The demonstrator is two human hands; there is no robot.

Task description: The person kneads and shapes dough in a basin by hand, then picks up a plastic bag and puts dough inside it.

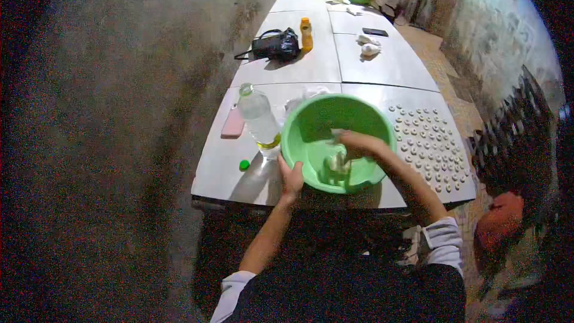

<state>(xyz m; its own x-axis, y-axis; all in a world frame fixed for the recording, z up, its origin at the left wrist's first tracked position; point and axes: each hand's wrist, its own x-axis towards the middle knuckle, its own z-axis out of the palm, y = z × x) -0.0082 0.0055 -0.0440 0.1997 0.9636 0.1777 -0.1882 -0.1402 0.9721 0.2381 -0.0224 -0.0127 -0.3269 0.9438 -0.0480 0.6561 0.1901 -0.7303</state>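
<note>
A large green plastic basin (292,137) stands near the front edge of the white table. My left hand (291,178) grips its near left side, thumb at the rim. Inside the basin is my right hand (357,145), smeared by motion, so its fingers do not show clearly. Below it lies a blurred pale yellowish lump (338,164) that I cannot make out. Left of the basin a clear plastic bottle (258,116) stands uncapped, with a little yellow near its base. A green cap (244,165) lies beside it.
Many small white ring-shaped pieces (427,146) lie in rows at right. A pink phone-like object (233,124) is at left. Farther back are a black bag (276,45), an orange bottle (306,34), a dark phone (375,32) and crumpled white items (369,48).
</note>
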